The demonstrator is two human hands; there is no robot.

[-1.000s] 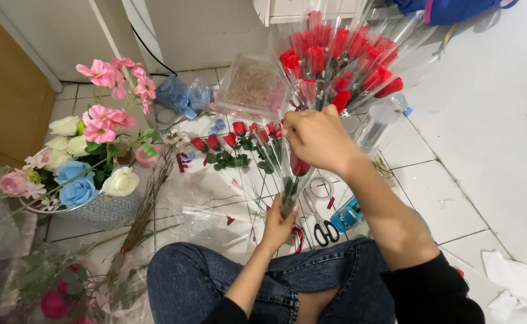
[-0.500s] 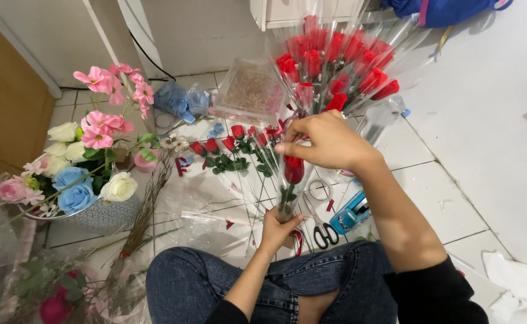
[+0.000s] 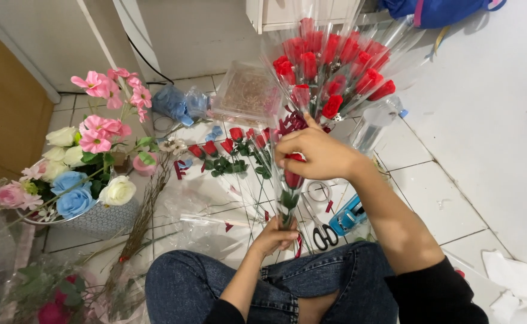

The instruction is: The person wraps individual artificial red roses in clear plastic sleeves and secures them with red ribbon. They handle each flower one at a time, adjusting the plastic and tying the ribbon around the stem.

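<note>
Your left hand [image 3: 275, 235] grips the lower stem of a single red artificial rosebud [image 3: 292, 179], its long axis upright over the white tiled floor [image 3: 431, 180]. Your right hand [image 3: 317, 154] curls around the bud itself, directly above the left, fingers pinching its clear plastic sleeve.

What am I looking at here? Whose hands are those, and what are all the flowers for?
A camera on a person's head looks down at their own hands and jeans as they sit on a tiled floor. The left hand grips the stem of a red rose, and the right hand closes around its bud. Behind stands a bunch of wrapped red roses. More single roses lie on the floor, with scissors nearby. A basket of pink, blue and white flowers sits to the left.
</note>
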